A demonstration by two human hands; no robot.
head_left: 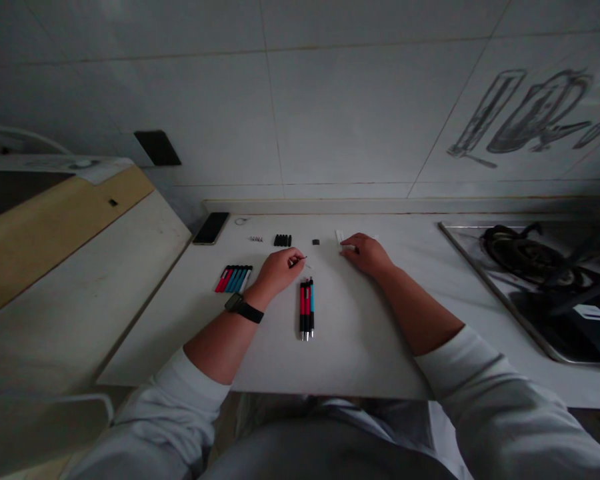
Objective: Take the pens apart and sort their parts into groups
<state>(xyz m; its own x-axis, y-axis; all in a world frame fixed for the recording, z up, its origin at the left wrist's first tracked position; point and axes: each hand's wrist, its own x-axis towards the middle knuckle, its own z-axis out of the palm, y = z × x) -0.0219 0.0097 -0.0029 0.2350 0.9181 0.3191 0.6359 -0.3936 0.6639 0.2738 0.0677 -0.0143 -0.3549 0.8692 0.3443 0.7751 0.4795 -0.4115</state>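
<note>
My left hand point(285, 264), with a dark watch on its wrist, is pinched round a small thin dark pen part point(297, 263) whose tip sticks out to the right. Just below lie assembled pens point(307, 308), red and blue with black grips and silver tips. My right hand point(364, 252) reaches in from the right, thumb and forefinger a little apart beside small white pieces point(339, 237). Whether its fingertips touch them is hard to see. Between the hands, farther back, is a small dark piece point(316, 242). Black grips point(283, 241) lie in a row behind my left hand.
Red, blue and white pen barrels point(234, 279) lie in a row at the left, with small springs point(255, 239) behind them. A phone point(211, 228) lies at the back left. A gas stove point(535, 280) is set into the counter at the right; a tiled wall point(330, 120) rises behind.
</note>
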